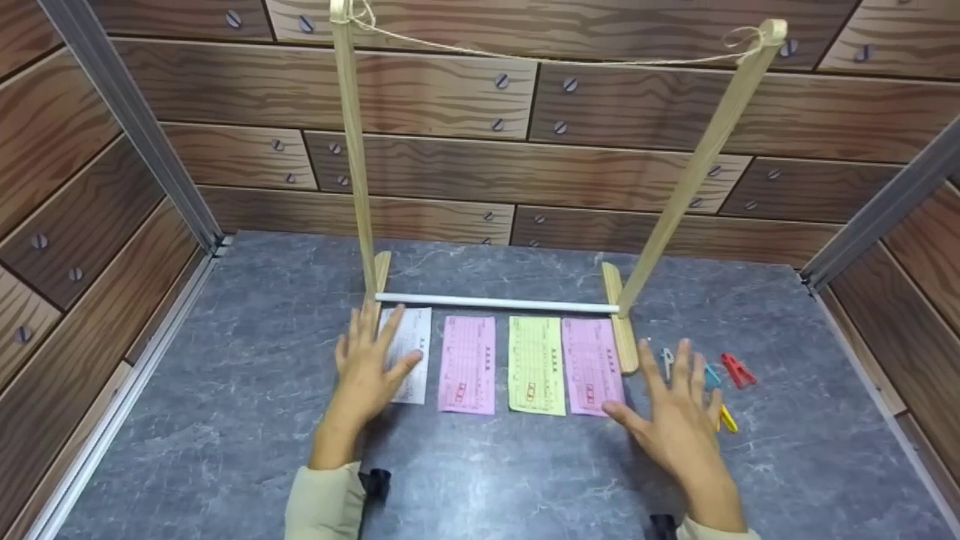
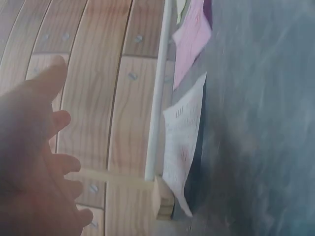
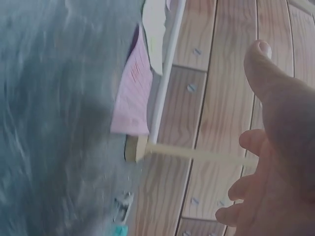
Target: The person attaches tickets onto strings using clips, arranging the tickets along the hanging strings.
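Observation:
My left hand (image 1: 365, 379) hovers with spread fingers over the left side of a white paper slip (image 1: 415, 360), holding nothing. To the right of that slip lie a pink slip (image 1: 466, 365), a yellow slip (image 1: 535, 366) and a second pink slip (image 1: 592, 360), all printed. My right hand (image 1: 679, 420), fingers also spread and holding nothing, is above the table between the second pink slip and several small clothespins. Among these a red clothespin (image 1: 739, 371) and a yellow clothespin (image 1: 727, 418) show; the fingers partly hide a blue one (image 1: 711, 376) and a grey one (image 1: 667, 361).
Behind the slips stands a wooden frame with a left post (image 1: 354, 150), a right post (image 1: 705, 165) and a white bottom rod (image 1: 495, 303). A thin string (image 1: 540, 60) sags between the post tops. Wood-patterned walls (image 1: 450, 165) enclose the grey table (image 1: 480, 480).

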`<move>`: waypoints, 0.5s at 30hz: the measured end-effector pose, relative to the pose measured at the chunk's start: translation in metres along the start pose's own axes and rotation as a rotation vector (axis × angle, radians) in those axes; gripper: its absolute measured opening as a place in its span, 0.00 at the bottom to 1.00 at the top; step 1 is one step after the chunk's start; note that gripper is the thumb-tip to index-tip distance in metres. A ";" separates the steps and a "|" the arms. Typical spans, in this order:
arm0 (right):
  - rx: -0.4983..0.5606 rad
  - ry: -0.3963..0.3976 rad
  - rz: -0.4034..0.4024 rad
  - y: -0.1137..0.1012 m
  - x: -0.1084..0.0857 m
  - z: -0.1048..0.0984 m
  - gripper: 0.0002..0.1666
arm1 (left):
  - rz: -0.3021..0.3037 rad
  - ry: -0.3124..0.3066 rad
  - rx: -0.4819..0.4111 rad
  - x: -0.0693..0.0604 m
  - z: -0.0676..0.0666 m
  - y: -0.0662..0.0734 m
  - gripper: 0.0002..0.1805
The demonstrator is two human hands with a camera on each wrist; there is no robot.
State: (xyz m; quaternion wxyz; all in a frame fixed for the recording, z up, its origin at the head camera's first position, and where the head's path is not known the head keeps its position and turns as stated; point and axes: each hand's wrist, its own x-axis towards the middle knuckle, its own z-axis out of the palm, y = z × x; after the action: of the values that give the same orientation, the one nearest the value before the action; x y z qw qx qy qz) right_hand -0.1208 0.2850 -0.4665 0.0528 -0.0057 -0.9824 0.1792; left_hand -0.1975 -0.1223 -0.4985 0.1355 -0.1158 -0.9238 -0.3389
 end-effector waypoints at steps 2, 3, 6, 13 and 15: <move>0.021 0.006 0.012 0.004 0.000 -0.006 0.61 | -0.041 0.040 -0.074 0.006 -0.003 -0.007 0.32; 0.034 0.011 0.020 0.006 -0.001 -0.009 0.60 | -0.068 0.059 -0.127 0.010 -0.004 -0.011 0.29; 0.071 0.035 0.041 0.011 -0.003 -0.019 0.59 | -0.155 0.133 -0.281 0.022 -0.004 -0.024 0.23; 0.109 0.076 0.076 0.046 -0.014 -0.038 0.48 | -0.296 0.095 -0.271 0.051 0.004 -0.046 0.17; 0.111 0.056 0.080 0.058 -0.018 -0.040 0.45 | -0.297 0.073 -0.213 0.058 0.007 -0.051 0.15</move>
State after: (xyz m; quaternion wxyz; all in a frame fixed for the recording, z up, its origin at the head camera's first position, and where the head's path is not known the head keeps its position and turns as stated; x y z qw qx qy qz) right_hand -0.0994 0.3525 -0.4516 0.0734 -0.0472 -0.9681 0.2350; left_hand -0.2682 -0.1491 -0.5149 0.1044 0.0206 -0.8840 -0.4552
